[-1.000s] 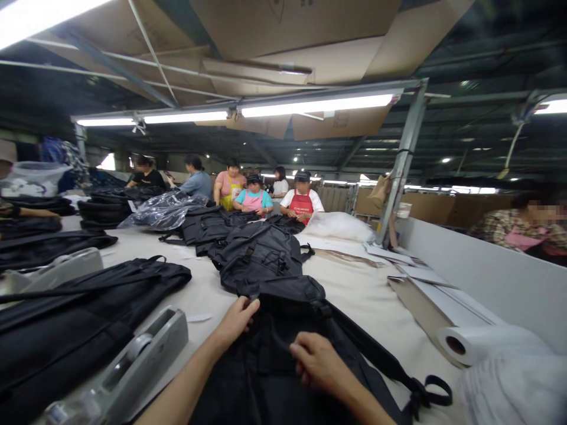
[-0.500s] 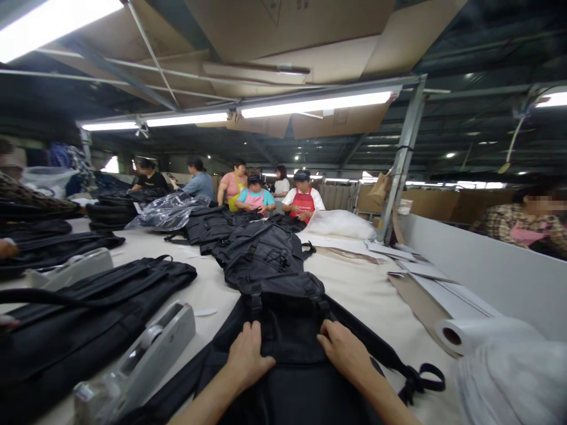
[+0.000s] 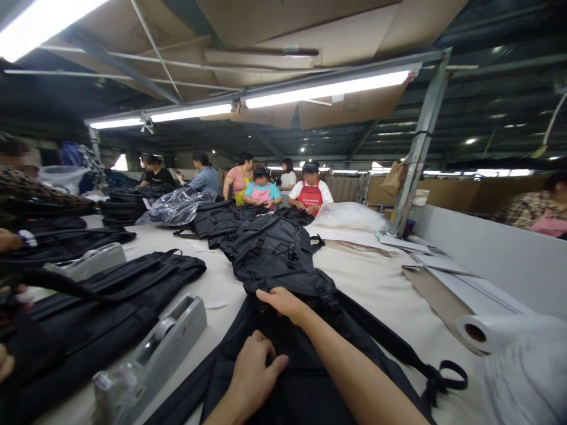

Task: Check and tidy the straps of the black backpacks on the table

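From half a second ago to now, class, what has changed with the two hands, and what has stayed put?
The right hand has moved left from near the right buckle to the flap's left part. The left hand has drawn slightly nearer the wearer. Their grips are unclear. The backpack and tape dispenser stayed put.

A black backpack [image 3: 305, 383] lay flat on a pale counter [image 3: 363, 271] toward its near edge, buckled upper end pointing to the far edge, lower end out of view. One dark strap [image 3: 385, 332] slanted toward the counter's right edge, finishing in a loop; another angled toward the near left corner.
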The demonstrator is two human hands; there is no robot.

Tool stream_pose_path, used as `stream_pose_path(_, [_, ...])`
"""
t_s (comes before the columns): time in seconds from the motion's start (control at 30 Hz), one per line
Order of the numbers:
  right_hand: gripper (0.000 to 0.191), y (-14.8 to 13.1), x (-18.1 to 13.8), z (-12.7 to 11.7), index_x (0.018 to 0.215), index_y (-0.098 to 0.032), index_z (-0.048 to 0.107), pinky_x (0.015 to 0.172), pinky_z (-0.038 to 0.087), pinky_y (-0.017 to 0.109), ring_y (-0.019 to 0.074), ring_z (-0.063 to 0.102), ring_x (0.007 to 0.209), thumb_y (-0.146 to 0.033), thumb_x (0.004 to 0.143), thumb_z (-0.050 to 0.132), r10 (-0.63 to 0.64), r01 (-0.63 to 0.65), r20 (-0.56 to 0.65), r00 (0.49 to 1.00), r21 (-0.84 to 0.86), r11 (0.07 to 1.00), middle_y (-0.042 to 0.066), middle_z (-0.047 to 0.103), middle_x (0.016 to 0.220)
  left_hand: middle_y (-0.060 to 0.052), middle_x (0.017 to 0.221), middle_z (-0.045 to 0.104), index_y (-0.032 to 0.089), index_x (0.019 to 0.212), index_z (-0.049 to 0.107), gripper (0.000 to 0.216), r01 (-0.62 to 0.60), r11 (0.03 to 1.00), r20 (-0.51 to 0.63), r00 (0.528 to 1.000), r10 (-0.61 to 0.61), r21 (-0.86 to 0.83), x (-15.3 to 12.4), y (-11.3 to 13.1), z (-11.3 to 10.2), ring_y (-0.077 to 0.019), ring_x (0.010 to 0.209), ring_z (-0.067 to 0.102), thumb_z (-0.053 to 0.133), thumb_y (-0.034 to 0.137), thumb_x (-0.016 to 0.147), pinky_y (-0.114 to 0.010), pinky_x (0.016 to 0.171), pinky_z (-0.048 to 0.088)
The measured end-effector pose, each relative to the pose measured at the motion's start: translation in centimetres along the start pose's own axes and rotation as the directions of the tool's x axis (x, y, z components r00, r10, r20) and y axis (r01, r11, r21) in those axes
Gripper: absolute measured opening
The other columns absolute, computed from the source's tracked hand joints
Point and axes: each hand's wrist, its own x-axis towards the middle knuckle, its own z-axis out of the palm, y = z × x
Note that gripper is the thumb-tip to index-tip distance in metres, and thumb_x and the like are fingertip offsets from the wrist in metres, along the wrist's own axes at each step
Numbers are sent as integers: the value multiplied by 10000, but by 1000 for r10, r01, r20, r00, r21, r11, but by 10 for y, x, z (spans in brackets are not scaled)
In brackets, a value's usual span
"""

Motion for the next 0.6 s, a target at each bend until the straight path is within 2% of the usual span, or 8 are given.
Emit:
stream_pose_path(0.07, [201, -9, 16, -2, 736, -131, 603, 543, 441, 231, 124, 586, 591, -320, 801, 621, 21, -19, -21, 1000, 96, 995, 47, 676, 710, -33, 902, 544, 202, 720, 523, 73, -30, 998, -17, 999, 29, -58, 1, -5, 0, -194, 883, 513, 532, 274, 721, -298, 791, 377])
stream_pose_path(0.17, [110, -17, 34, -16, 803, -139, 569, 550, 471, 229, 108, 602, 582, -241, 845, 563, 71, -50, -92, 993, 213, 976, 60, 692, 767, -16, 927, 528, 214, 763, 506, 84, -61, 987, -45, 997, 55, -150, 2, -13, 0, -168, 837, 503, 523, 213, 681, -266, 752, 385])
stream_pose_path(0.27, [90, -12, 43, -23, 791, -135, 574, 544, 482, 241, 113, 609, 570, -215, 819, 603, 108, -76, -102, 989, 273, 959, 65, 695, 770, -15, 899, 525, 214, 732, 501, 97, -59, 976, -36, 998, 53, -211, 7, -22, 1, -167, 818, 497, 479, 159, 656, -266, 744, 384])
stream_pose_path(0.37, [82, 3, 48, -22, 824, -131, 597, 550, 491, 248, 115, 615, 573, -211, 816, 611, 128, -97, -78, 989, 320, 943, 61, 694, 774, -18, 858, 528, 211, 700, 501, 212, -69, 969, -22, 998, 65, -239, 10, -28, 1, -168, 820, 503, 394, 71, 582, -268, 743, 384])
stream_pose_path(0.43, [92, 13, 53, -20, 850, -128, 602, 561, 501, 252, 113, 615, 574, -218, 832, 594, 148, -117, -61, 987, 354, 928, 59, 692, 778, -15, 821, 526, 212, 699, 494, 239, -49, 973, -9, 999, 48, -224, 10, -27, 1, -166, 786, 508, 367, 58, 568, -266, 714, 388])
stream_pose_path(0.5, [116, 21, 59, -21, 858, -122, 604, 569, 509, 254, 113, 618, 578, -236, 839, 591, 169, -141, -40, 985, 388, 911, 64, 693, 784, -14, 834, 535, 217, 756, 494, 208, -38, 986, -11, 999, 37, -160, 7, -23, 0, -170, 788, 514, 396, 88, 625, -268, 720, 393])
stream_pose_path(0.57, [143, 27, 66, -24, 854, -114, 608, 570, 512, 252, 116, 622, 581, -255, 833, 607, 187, -164, -16, 982, 416, 894, 73, 695, 785, -33, 936, 555, 220, 861, 504, 183, -47, 998, -1, 999, 47, -32, 3, -16, 1, -199, 879, 519, 502, 186, 681, -289, 789, 394])
stream_pose_path(0.6, [155, 30, 69, -25, 851, -110, 611, 567, 512, 249, 117, 623, 581, -263, 826, 617, 194, -174, -4, 981, 429, 887, 76, 696, 780, -48, 996, 557, 221, 912, 508, 240, -49, 998, 15, 999, 48, 46, 2, -12, 1, -222, 939, 512, 568, 244, 681, -306, 828, 388])
